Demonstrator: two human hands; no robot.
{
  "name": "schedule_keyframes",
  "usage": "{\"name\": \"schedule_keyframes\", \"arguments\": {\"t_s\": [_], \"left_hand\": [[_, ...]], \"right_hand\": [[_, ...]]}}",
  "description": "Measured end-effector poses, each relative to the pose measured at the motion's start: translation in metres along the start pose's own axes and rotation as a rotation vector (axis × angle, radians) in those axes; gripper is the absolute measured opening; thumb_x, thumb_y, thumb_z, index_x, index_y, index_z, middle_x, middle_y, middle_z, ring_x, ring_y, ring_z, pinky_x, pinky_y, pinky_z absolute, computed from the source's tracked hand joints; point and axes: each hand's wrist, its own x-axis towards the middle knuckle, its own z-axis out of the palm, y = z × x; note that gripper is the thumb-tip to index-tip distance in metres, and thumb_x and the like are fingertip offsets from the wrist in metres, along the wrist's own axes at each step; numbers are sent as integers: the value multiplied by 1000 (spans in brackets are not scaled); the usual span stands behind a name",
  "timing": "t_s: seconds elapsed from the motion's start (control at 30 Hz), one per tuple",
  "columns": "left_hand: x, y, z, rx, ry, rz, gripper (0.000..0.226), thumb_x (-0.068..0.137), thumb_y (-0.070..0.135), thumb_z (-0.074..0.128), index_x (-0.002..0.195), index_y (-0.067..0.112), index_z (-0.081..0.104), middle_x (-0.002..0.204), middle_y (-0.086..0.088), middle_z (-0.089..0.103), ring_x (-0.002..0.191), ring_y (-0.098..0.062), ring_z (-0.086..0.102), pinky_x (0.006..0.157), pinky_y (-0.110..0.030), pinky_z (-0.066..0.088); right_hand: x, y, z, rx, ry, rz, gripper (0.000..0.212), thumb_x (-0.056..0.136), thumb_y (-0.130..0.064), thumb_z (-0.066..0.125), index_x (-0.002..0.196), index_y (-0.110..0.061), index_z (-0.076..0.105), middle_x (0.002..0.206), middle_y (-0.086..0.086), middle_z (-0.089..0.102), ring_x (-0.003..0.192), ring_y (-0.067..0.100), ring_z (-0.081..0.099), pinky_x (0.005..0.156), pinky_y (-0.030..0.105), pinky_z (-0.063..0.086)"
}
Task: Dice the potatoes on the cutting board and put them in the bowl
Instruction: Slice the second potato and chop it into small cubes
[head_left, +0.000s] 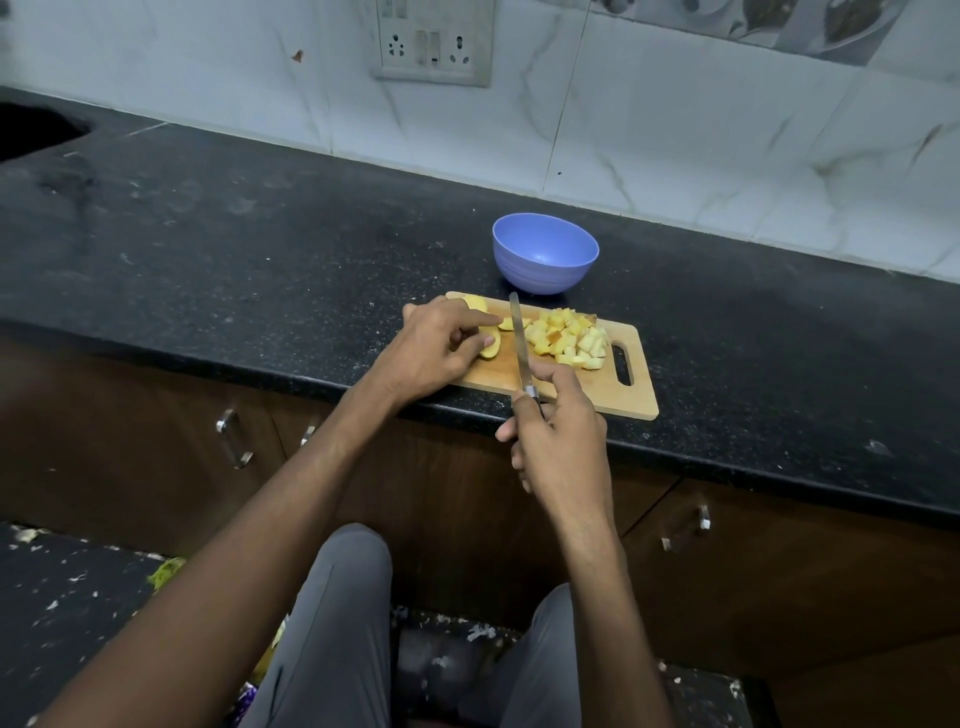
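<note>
Board: wooden cutting board lying at the front edge of the black countertop, handle slot at the right end, near corner just over the lip.
Left hand: left hand down on the board's left end, fingers curled, fingertips pinning a potato piece flat to the wood (thumb side not clearly visible).
More potato: another uncut chunk at the far left corner of the board, partly hidden behind the left hand; a thin slice lying just left of the blade.
Right hand: right hand wrapped around the knife handle, fingers closed on it, forefinger stretched forward beside the start of the blade.
Knife: knife pointing away from the body, blade running across the board between the held piece and the heap of cubes, tip reaching the far edge. Touching the wood or just above it, cannot tell.
Diced pile: diced potatoes heaped on the right half of the board, right of the blade, short of the handle slot.
Bowl: blue bowl upright on the countertop just behind the board's far edge, nothing visible inside (potato all on the board so far).
Surroundings: white marbled wall tiles with a socket panel above; dark sink opening at far left; brown cabinet doors with metal handles below; grey trouser legs at the bottom; scraps scattered on the dark floor.
</note>
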Motion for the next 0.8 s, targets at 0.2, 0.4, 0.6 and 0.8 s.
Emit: {"name": "schedule_keyframes", "arguments": {"t_s": [0.2, 0.4, 0.6, 0.8], "left_hand": [[0, -6, 2, -12, -52, -10, 42, 91, 31, 74, 131, 20, 68, 96, 9, 54, 94, -13, 49, 93, -44, 47], [1, -8, 1, -46, -48, -4, 32, 91, 28, 75, 121, 16, 75, 130, 2, 56, 108, -9, 55, 93, -25, 46], [-1, -1, 2, -116, -35, -45, 29, 92, 27, 75, 119, 16, 76, 131, 0, 66, 110, -9, 63, 88, -18, 50], [-1, 3, 5, -129, -15, -80, 29, 89, 26, 78, 116, 15, 77, 125, 3, 65, 104, -11, 63, 87, -22, 50]], "right_hand": [[-4, -1, 4, 3, -29, -5, 32, 108, -27, 52, 138, -38, 50, 76, -3, 74, 51, 6, 60, 49, 25, 46], [-2, 2, 6, -1, -33, 3, 33, 108, -26, 52, 139, -35, 50, 76, -2, 74, 51, 5, 60, 47, 22, 45], [-2, 1, 1, 18, -20, 16, 33, 107, -26, 53, 139, -35, 51, 76, -2, 74, 50, 5, 59, 46, 23, 45], [-5, 0, -1, 30, -28, 17, 33, 108, -24, 53, 139, -34, 50, 75, -3, 74, 49, 7, 59, 46, 25, 46]]}}
